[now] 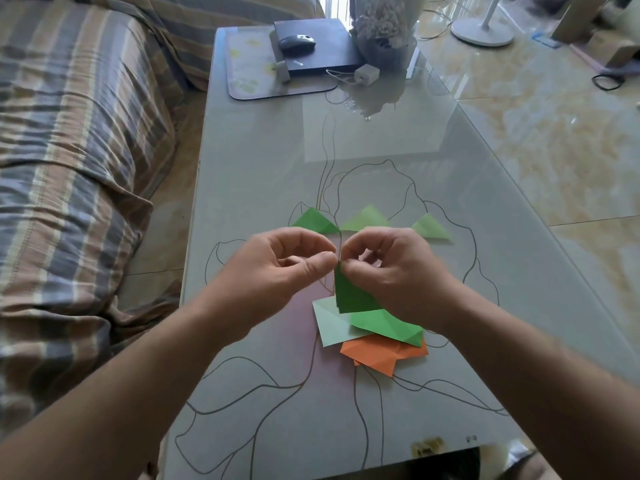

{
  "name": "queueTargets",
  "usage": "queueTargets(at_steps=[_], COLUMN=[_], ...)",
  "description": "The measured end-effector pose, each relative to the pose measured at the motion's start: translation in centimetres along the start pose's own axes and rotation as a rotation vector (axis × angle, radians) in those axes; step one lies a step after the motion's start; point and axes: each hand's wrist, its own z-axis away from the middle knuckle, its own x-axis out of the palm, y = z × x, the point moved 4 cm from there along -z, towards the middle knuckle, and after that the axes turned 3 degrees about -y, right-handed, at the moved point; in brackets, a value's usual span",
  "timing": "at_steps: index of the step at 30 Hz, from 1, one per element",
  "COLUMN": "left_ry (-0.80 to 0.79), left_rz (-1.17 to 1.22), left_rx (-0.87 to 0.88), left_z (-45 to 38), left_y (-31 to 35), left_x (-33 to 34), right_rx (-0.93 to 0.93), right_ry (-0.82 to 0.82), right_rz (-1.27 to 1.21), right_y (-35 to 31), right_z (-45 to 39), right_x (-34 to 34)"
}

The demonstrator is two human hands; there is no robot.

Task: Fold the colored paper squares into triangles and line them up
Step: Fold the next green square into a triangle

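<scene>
I pinched the dark green paper [351,292] at its top corner between my left hand [277,268] and right hand [394,271], above the table [263,161]; thin, floppy stuff, best held by its corners

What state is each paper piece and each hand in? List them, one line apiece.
Dark green paper: held above the table, pinched at its top by both hands.
Left hand: pinches the paper.
Right hand: pinches the paper.
Three green triangles: folded, in a row on the table.
Paper pile: pale green, green and orange pieces, overlapping, waiting.
</scene>
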Motion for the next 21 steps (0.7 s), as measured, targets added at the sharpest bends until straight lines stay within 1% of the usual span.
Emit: queueTargets(at_steps=[2,4,7,12,15,18,21], left_ry=[0.025,0.083,0.147,0.129,0.162,0.226,0.208], left_rz=[-0.014,-0.022,-0.033,-0.035,-0.014,0.054,0.108], left_rx=[0.027,0.040,0.042,0.086,0.096,0.056,-0.026], left_z=[0.10,-0.06,-0.45,-0.41,-0.55,-0.69,-0.68], left_y=[0.06,-0.31,-0.78,-0.42,-0.36,-0.39,-0.74], left_x=[0.24,0.34,0.11,0.37,0.47,0.22,0.50], right_rx=[0.004,0.003,0.008,0.002,0.012,0.022,0.032], right_ry=[-0.011,-0.024,-0.004,0.002,-0.013,-0.014,0.026], right_rz=[-0.020,-0.071,-0.106,-0.159,-0.207,-0.235,-0.224], right_y=[0.01,-0.04,-0.02,-0.13,-0.16,-0.18,0.02], right_z=[-0.06,-0.07,-0.08,-0.13,-0.16,-0.16,-0.27], right_x=[0.24,0.51,0.32,0.53,0.84,0.84,0.71])
